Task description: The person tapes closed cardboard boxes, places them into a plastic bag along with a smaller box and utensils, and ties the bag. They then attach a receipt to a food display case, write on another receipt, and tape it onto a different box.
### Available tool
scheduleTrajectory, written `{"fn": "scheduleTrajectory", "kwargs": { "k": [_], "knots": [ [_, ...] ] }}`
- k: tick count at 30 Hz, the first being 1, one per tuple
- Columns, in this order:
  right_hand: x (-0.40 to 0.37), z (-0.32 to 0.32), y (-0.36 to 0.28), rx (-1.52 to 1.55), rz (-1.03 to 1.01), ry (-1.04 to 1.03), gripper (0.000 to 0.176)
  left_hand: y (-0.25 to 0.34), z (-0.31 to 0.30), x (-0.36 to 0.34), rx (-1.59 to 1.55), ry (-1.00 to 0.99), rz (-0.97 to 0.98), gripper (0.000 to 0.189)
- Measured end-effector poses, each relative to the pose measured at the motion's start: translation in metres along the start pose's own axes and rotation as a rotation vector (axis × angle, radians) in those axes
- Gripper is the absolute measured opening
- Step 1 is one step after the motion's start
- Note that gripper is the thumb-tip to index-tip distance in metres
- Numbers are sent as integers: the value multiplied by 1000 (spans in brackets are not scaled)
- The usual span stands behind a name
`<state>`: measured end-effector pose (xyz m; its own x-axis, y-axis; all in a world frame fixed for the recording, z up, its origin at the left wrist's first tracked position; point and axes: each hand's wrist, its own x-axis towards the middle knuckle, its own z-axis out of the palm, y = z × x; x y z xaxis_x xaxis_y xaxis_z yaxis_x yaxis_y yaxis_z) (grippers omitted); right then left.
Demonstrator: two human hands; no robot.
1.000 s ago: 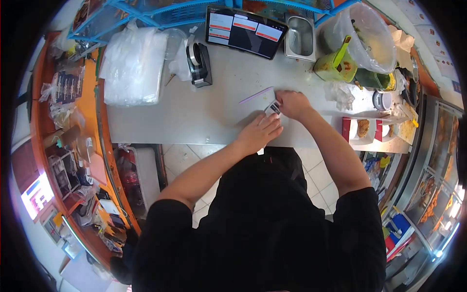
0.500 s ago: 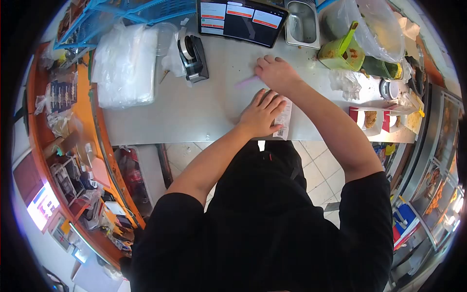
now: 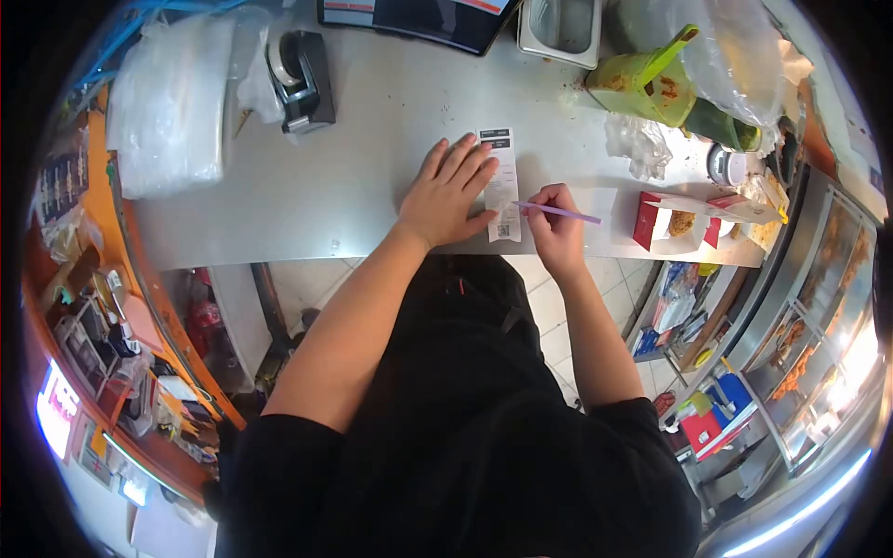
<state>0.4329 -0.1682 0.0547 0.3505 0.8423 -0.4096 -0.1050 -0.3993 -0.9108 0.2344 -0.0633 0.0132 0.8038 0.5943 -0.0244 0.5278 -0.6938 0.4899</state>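
Observation:
A long printed receipt [image 3: 502,177] lies on the steel counter [image 3: 372,112] in front of me. My left hand [image 3: 446,193] rests flat with its fingers spread, fingertips and thumb over the receipt's left edge. Pinched in my right hand [image 3: 554,221], just right of the receipt, is a thin purple pen [image 3: 577,215]. One end of the pen points at the receipt's right side, and the other sticks out to the right.
Back left are plastic bags [image 3: 177,102] and a black tape dispenser [image 3: 305,84]. A tablet [image 3: 419,19] and a metal container [image 3: 560,33] stand at the back. Right are a green container [image 3: 642,88], a round jar [image 3: 726,166] and red-and-white food boxes [image 3: 672,223].
My right hand has come back toward me and now holds the purple pen beside the receipt. More of the receipt is uncovered. The view has shifted, with the counter's items lying further left.

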Motion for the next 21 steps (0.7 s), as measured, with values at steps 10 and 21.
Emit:
{"fn": "scheduleTrajectory", "kwargs": {
  "k": [10,21],
  "knots": [
    [24,10,44,-407,-502,-23,15,-1,10,-1,-20,11,-28,94],
    [30,25,53,-510,-721,92,15,1,13,-1,96,-7,-39,97]
  ]
}}
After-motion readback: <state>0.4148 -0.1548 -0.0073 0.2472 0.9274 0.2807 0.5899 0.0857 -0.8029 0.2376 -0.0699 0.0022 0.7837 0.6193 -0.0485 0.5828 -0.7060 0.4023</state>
